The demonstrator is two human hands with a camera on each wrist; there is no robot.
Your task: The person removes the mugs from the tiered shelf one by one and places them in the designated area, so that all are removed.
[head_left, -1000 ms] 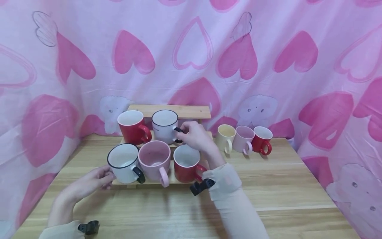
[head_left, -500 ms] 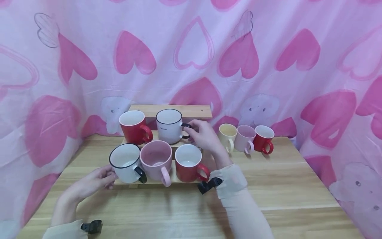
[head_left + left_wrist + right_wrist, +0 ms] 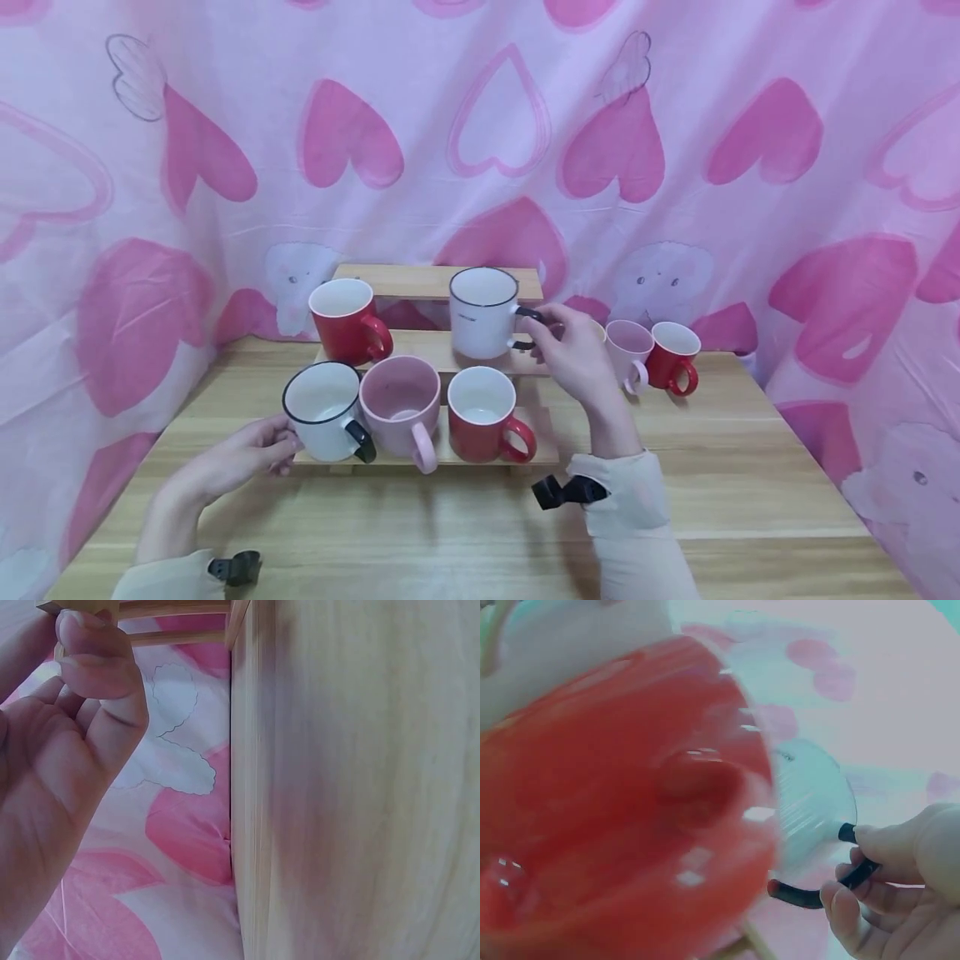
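By its black handle [image 3: 799, 895], my right hand [image 3: 573, 354] holds a white black-rimmed mug [image 3: 483, 329], upright at the middle tier of a wooden three-tier rack [image 3: 438, 283]. Small dark lettering shows on its side. My left hand [image 3: 236, 458] pinches the left end of the rack's lowest board [image 3: 67, 604] between thumb and fingers. Along that board stand another white mug [image 3: 321, 417], a pink mug [image 3: 393, 412] and a red mug [image 3: 472, 433]. A second red mug [image 3: 341, 329] is on the middle tier's left. The lower red mug looms large in the right wrist view.
Right of the rack, a small pink mug [image 3: 626, 346] and a small red mug [image 3: 667, 358] stand on the wooden table [image 3: 735, 467]. A small cream mug beside them is mostly behind my right hand. A pink heart-patterned curtain [image 3: 420, 108] closes off the back and sides.
My right hand has carried the white mug rightward along the middle tier, away from the red one, and its lettering has turned into view. The left hand keeps its place on the rack.
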